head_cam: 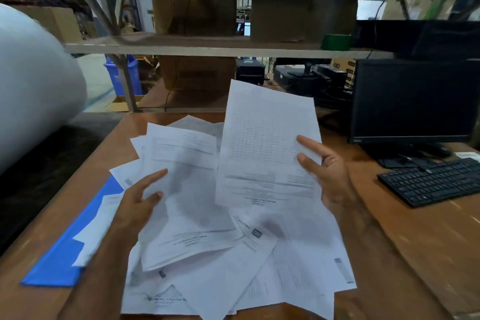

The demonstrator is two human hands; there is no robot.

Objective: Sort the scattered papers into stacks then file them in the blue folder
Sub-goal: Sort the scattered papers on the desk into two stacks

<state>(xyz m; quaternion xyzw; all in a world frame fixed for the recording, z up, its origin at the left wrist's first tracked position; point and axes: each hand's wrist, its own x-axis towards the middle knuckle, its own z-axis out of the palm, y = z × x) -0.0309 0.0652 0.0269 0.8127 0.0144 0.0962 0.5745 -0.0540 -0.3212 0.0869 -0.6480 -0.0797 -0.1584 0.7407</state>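
Warehouse shelving and cardboard boxes stand behind a brown wooden desk, with a dark monitor and a black keyboard outboard of the right hand's grip. The right hand holds a printed sheet by its right edge, fingers lying over the face and the thumb presumably behind; the sheet stands lifted clear of the heap. Below and toward the body from that grip, the scattered papers lie overlapped with no tidy stack yet. The left hand rests with loose, nearly straight fingers on another sheet and pinches nothing. Outboard of the left hand, the blue folder lies flat on the desk, partly covered by stray pages. Sorting looks barely begun: the lifted sheet is being identified. Next it needs bare desk to start a pile, edges squared.
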